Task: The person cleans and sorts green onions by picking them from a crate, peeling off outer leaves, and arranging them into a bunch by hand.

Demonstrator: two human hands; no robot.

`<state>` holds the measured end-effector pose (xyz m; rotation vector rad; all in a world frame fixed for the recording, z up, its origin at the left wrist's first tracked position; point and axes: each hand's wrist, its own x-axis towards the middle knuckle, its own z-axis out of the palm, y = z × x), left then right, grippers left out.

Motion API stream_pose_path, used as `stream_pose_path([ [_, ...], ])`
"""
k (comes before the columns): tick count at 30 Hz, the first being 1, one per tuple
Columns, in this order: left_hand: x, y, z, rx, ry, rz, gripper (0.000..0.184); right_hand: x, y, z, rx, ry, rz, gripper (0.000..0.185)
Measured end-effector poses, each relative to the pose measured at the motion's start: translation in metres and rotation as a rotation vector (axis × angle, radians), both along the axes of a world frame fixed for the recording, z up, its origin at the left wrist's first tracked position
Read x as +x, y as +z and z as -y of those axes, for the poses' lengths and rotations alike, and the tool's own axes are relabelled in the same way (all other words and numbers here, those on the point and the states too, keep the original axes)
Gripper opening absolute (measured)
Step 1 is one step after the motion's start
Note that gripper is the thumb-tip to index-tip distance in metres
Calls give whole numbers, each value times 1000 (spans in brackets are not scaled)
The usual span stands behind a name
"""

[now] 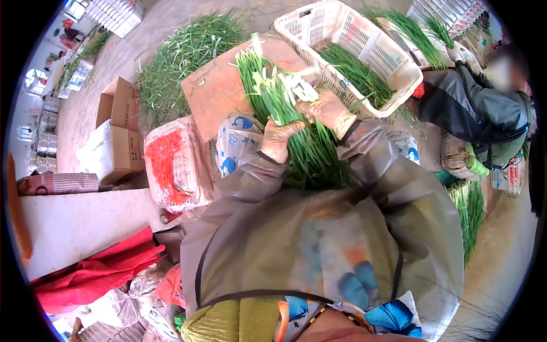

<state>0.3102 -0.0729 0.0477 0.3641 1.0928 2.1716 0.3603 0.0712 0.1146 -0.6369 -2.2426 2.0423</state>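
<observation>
A thick bunch of green stalks (310, 151) with pale ends lies across my lap and reaches up over a reddish-brown board (213, 85). My left hand (279, 138), in a light glove, is wrapped round the bunch from its left side. On the right side my gloved right hand (330, 112) is closed at the stalks, near some white stalk ends (299, 87); exactly what its fingers pinch is hard to make out.
A white crate (399, 62) holding greens is beyond my right hand. Loose greens (191, 51) lie on the floor behind the board. Red ties (165, 162) sit on a wrapped block at left, near a cardboard box (122, 142). Another person (476, 102) sits at right.
</observation>
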Motion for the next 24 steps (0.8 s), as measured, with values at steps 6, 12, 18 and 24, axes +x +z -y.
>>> stream_pose_path([
  [6,-20,-9,21,-4,-63,-9,35,27,44,-28,-406,11,-119,15],
  [12,-22,-3,31,-66,-13,113,28,26,2,-105,161,-260,-206,27],
  [18,-11,9,20,-39,-130,113,35,12,13,-8,-89,-75,-158,21],
  [24,-4,13,16,161,-305,261,40,-5,23,-13,131,-87,-275,35],
])
